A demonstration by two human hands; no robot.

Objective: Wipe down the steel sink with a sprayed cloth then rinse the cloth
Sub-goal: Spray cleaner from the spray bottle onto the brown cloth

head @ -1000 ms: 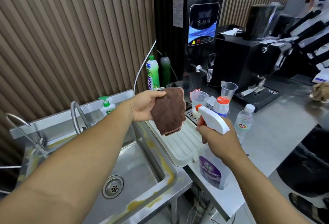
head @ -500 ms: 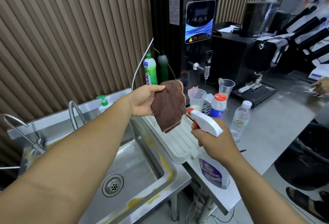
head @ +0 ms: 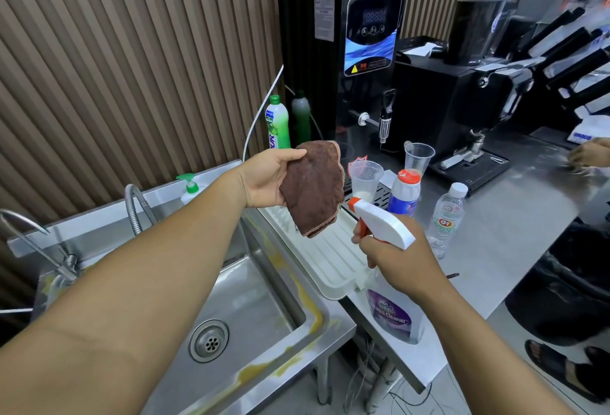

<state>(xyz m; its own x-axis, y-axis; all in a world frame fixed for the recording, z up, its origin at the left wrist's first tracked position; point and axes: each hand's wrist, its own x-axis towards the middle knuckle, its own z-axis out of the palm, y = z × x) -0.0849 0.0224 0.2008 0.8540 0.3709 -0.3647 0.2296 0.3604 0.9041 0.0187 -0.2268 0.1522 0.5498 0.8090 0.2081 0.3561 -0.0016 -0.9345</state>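
Note:
My left hand (head: 267,178) holds a brown cloth (head: 313,187) up in the air, above the white drainer tray (head: 333,259). My right hand (head: 392,256) grips a spray bottle (head: 383,221) with a white and orange trigger head. Its nozzle points at the cloth from a short distance. The bottle's purple label (head: 389,314) hangs below my hand. The steel sink (head: 251,302) lies below my left forearm, with its round drain (head: 208,341) showing and yellow stains along the rim.
Taps (head: 133,206) stand behind the sink beside a soap pump (head: 190,185). On the steel counter (head: 515,216) are green detergent bottles (head: 277,124), plastic cups (head: 418,157), a water bottle (head: 447,216), a black water boiler (head: 350,45) and a coffee machine. Another person's hand (head: 591,154) is at the far right.
The spray bottle has come a little closer to the cloth and slightly lower. The cloth stays held up in my left hand.

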